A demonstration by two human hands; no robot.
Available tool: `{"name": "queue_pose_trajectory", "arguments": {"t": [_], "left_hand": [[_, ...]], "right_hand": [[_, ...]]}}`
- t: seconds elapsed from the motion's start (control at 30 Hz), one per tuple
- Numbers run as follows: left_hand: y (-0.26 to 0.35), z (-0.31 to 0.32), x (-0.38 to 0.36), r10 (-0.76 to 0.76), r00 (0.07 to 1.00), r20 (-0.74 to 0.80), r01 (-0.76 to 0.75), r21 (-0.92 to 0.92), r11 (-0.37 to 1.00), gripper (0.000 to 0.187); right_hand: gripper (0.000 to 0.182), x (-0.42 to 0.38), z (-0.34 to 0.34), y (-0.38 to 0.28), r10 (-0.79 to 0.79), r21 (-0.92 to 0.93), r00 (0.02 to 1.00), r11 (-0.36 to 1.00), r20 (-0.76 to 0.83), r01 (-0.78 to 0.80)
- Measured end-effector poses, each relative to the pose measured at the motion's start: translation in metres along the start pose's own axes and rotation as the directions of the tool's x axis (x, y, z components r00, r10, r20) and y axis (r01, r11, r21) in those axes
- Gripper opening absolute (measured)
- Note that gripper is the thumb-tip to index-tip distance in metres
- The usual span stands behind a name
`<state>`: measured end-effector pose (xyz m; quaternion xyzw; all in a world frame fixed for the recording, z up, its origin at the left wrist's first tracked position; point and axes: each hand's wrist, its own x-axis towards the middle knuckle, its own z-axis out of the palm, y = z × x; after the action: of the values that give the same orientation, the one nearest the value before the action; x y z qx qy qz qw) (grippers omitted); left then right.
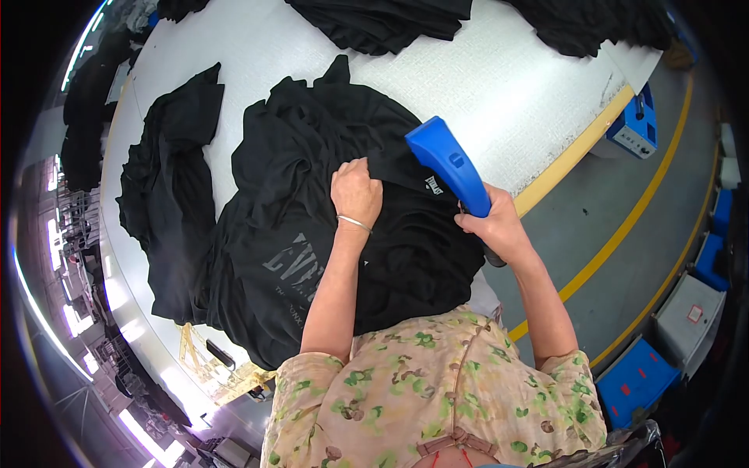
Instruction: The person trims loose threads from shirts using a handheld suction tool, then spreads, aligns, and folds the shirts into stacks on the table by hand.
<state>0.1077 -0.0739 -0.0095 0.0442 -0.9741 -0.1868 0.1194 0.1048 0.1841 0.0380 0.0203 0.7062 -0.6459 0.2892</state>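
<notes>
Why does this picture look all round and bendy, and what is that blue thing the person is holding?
The picture comes from a small camera worn on the person's head, looking down at their own arms. Its wide lens bends the edges, so everything looks round. No machine is working here, only two bare hands. The left hand presses and pinches a black T-shirt with grey letters, lying on a big white table. The right hand has its grip closed around a blue handheld tool, whose tip is near the shirt's small label. More dark clothes lie in heaps on the table. Blue crates stand on the floor.
</notes>
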Motion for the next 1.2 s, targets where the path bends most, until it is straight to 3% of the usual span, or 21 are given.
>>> {"name": "queue_pose_trajectory", "arguments": {"t": [0.17,0.27,0.37,0.47,0.6,0.7,0.8,0.83,0.93,1.1,1.2], "left_hand": [[0.017,-0.014,0.004,0.127,0.986,-0.107,-0.122,0.051,0.991,0.018],[0.016,-0.016,0.006,0.192,0.958,-0.213,-0.187,0.044,0.981,0.026],[0.015,-0.018,0.003,0.213,0.944,-0.251,-0.215,0.021,0.976,0.029],[0.016,-0.017,0.005,0.218,0.944,-0.249,-0.228,-0.013,0.974,0.029],[0.01,-0.011,0.003,0.224,0.934,-0.279,-0.243,-0.035,0.969,0.028],[0.011,-0.007,0.004,0.057,0.98,-0.191,-0.068,-0.052,0.996,0.021],[0.015,-0.003,0.001,0.066,0.998,0.016,-0.068,0.207,0.976,0.017],[0.017,-0.003,0.0,0.049,0.994,0.093,-0.069,0.228,0.971,0.023],[0.02,0.009,0.0,0.032,0.983,0.181,-0.086,0.299,0.95,0.02],[0.022,0.007,-0.001,0.069,0.996,0.051,-0.079,0.239,0.968,0.015],[0.021,0.005,-0.005,0.083,0.996,-0.012,-0.079,0.201,0.976,0.023]], "right_hand": [[0.024,0.003,0.01,-0.015,-0.002,-0.232,0.99,0.972,0.14,0.035],[0.023,0.006,0.009,-0.01,-0.043,-0.214,0.995,0.975,0.087,0.061],[0.021,0.006,0.009,-0.014,0.022,-0.002,0.997,1.0,0.073,-0.021],[0.02,0.007,0.008,-0.023,0.085,-0.1,0.969,0.993,0.23,-0.063],[0.017,0.005,0.009,-0.019,0.069,0.08,0.988,0.994,0.135,-0.081],[0.014,0.006,0.005,-0.016,0.085,0.048,0.984,0.994,0.155,-0.093],[0.014,0.005,0.005,-0.016,0.062,0.073,0.994,0.995,0.094,-0.069],[0.014,0.006,0.006,-0.016,0.069,0.096,0.995,0.992,0.076,-0.076],[0.013,0.007,0.002,-0.015,0.077,0.136,0.997,0.987,0.031,-0.081],[0.018,0.004,0.003,-0.018,0.061,0.103,0.996,0.992,0.068,-0.068],[0.023,0.01,0.008,-0.004,0.012,-0.052,0.995,0.999,0.095,-0.007]]}}
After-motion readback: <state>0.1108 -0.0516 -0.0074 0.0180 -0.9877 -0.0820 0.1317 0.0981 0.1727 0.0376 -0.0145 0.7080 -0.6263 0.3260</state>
